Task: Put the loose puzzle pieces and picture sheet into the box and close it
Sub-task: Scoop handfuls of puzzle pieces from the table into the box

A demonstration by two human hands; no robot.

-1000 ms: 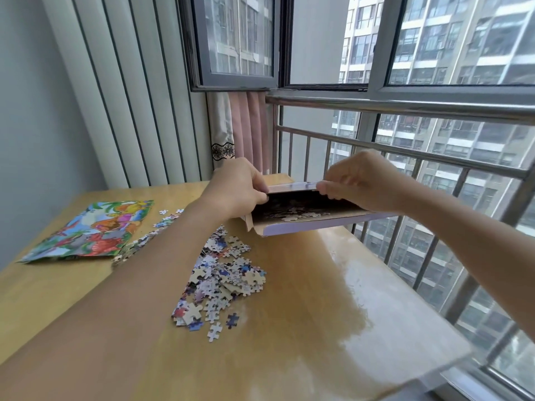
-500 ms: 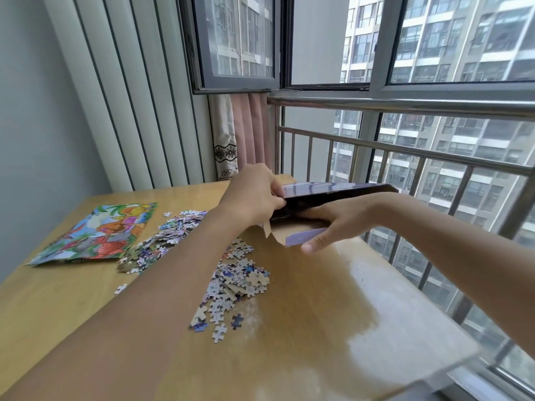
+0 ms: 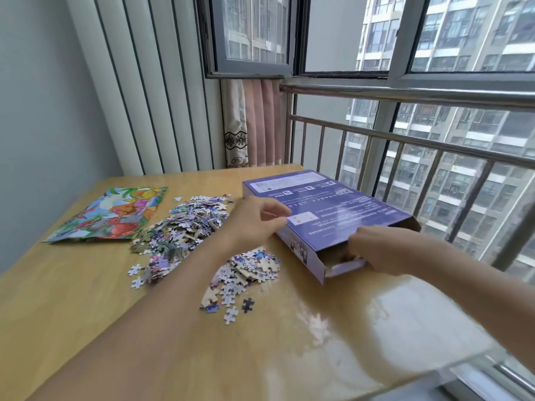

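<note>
The purple puzzle box [image 3: 333, 209] lies flat on the wooden table [image 3: 289, 357], printed back up, with its open end toward me. My left hand [image 3: 257, 221] grips the box's left edge, thumb on top. At the open end, my right hand [image 3: 385, 250] has its fingers curled in at the end flap; the hand is blurred. Loose puzzle pieces sit in two heaps: a large one [image 3: 185, 227] at the middle left and a smaller one [image 3: 246, 270] under my left forearm. The colourful picture sheet [image 3: 113, 215] lies flat at the far left.
A metal railing [image 3: 405, 140] and windows run close behind and to the right of the table. A pink curtain [image 3: 254, 125] hangs in the corner. A few single pieces [image 3: 231, 314] lie scattered near the smaller heap.
The box, held tilted above the table before, now lies flat on it. My right hand moved from the box's top to its open near end; my left hand stays at the left edge.
</note>
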